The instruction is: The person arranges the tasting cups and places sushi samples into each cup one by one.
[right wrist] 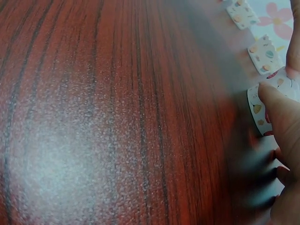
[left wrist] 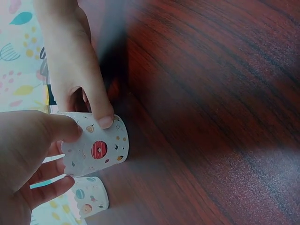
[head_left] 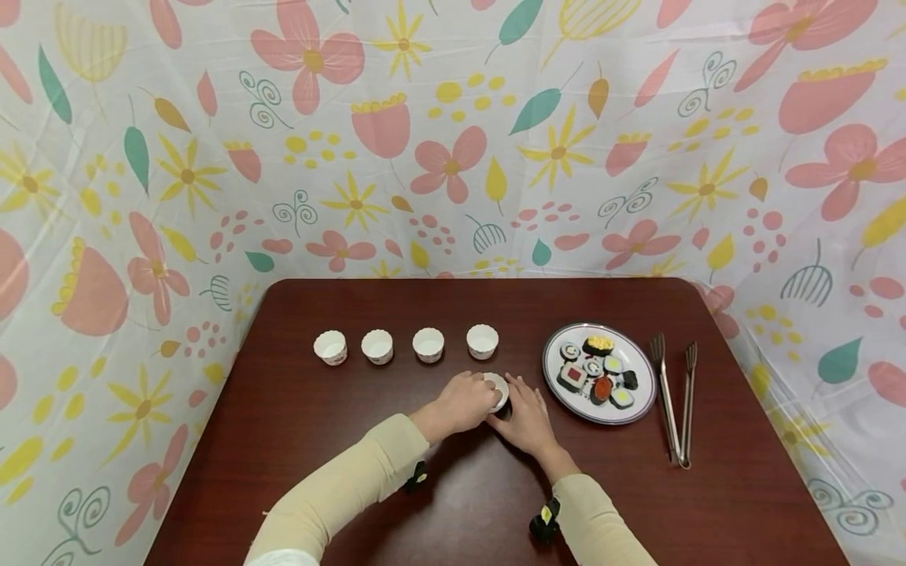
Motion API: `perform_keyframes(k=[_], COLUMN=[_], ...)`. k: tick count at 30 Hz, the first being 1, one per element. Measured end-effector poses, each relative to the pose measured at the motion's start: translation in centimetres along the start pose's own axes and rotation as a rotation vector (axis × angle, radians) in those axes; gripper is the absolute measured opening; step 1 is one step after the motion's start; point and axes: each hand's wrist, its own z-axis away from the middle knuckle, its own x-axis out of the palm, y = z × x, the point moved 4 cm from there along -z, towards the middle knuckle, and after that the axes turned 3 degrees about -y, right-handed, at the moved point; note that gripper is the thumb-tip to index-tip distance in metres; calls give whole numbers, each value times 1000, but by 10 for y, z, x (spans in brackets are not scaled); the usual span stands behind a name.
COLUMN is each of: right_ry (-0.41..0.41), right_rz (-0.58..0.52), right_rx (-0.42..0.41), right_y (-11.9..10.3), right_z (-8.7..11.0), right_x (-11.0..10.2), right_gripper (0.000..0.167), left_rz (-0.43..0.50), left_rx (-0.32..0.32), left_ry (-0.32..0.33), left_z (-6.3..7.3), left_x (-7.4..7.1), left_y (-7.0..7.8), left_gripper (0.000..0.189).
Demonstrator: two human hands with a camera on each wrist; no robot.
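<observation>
A white paper baking cup [head_left: 498, 388] with a scalloped rim is between my two hands at the middle of the table. In the left wrist view the cup [left wrist: 110, 145] shows a printed pattern with a red doughnut. My left hand [head_left: 463, 402] pinches its rim, thumb on the outer wall. From the other side, my right hand [head_left: 529, 420] holds the same cup, its thumb pressed low on the wall near the base. The right wrist view shows that right hand [right wrist: 289, 124] at the edge, thumb on the cup [right wrist: 255, 101]; its other fingers are partly hidden.
Several similar cups [head_left: 428, 345] stand in a row behind my hands. To the right, a round plate [head_left: 555, 385] bears several sushi pieces [head_left: 602, 389]. Metal tongs [head_left: 667, 401] lie right of the plate. A floral cloth [head_left: 453, 196] hangs behind the dark wooden table [head_left: 318, 440].
</observation>
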Motion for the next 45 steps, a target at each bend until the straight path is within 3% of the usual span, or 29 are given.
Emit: perform_keyframes(k=[15, 22, 29, 36, 45], right_ry=[-9, -2, 34, 26, 19], right_rz=[-5, -4, -4, -9, -5], right_rx=[11, 9, 0, 6, 25], right_y=[0, -1, 0, -1, -3], right_z=[0, -1, -1, 0, 1], right_x=[-1, 0, 1, 1, -1], right_gripper=[77, 79, 79, 76, 71], left_rz=[-32, -4, 2, 17, 14], left_rx=[7, -5, -9, -12, -34], left_ry=[70, 87, 161, 216, 393], left_z=[3, 5, 9, 19, 44], left_x=[-10, -14, -24, -33, -42], left_y=[-1, -5, -8, -12, -32], left_gripper=[25, 31, 37, 22, 13])
